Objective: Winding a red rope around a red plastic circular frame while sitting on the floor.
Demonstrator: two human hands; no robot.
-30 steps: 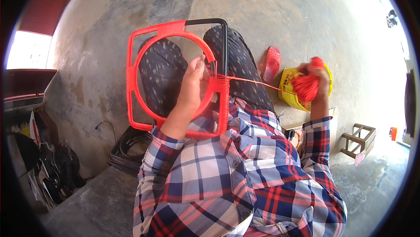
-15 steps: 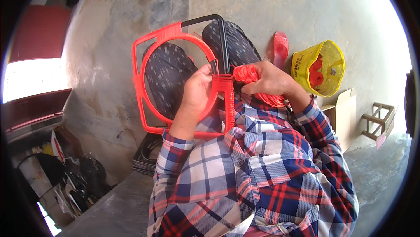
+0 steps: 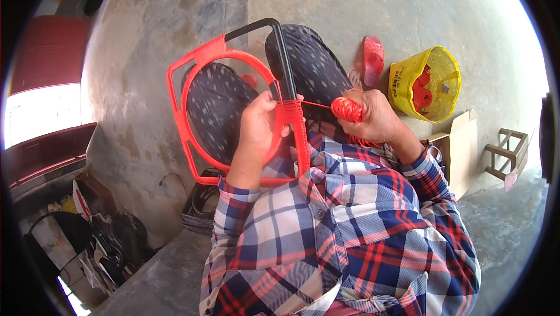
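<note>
Across my lap lies a squarish black metal frame (image 3: 284, 62) with a round ring inside it. Red cord is wound tightly over most of it; the top right corner and upper right side are bare black. My left hand (image 3: 256, 122) is closed around the ring and the frame's right side, where the winding ends. In my right hand (image 3: 376, 119) is a bundle of red cord (image 3: 346, 109), gripped in closed fingers. From it a taut strand (image 3: 316, 105) runs left to the frame. More loose cord hangs below that hand.
A yellow bucket (image 3: 402, 85) with red bundles in it stands at the right, near a red slipper (image 3: 373, 59). Behind my right arm are an open cardboard box (image 3: 462, 155) and a small wooden stool (image 3: 506, 154). Black frames (image 3: 195, 211) are stacked at the left.
My right hand has moved right, away from the frame, drawing the strand out taut. The frame has shifted slightly left, with my left hand still on it.
</note>
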